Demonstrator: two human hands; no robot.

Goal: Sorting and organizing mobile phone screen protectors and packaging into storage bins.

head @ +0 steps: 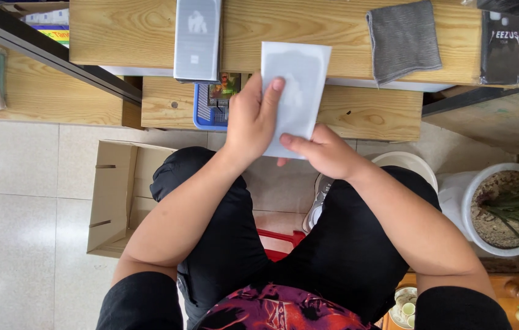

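White sheet (296, 85) gripped by left hand (253, 119) and right hand (320, 150), overlapping the bench edge (357, 82).

- My left hand (252, 119) and right hand (323, 153) hold a packet (299, 91) between them, centre.
- At 12, the wooden bench (339, 24); a cloth (404, 40) lies on it at 1.
- Cardboard box (115, 195) at 9, plant pot (498, 208) at 3.
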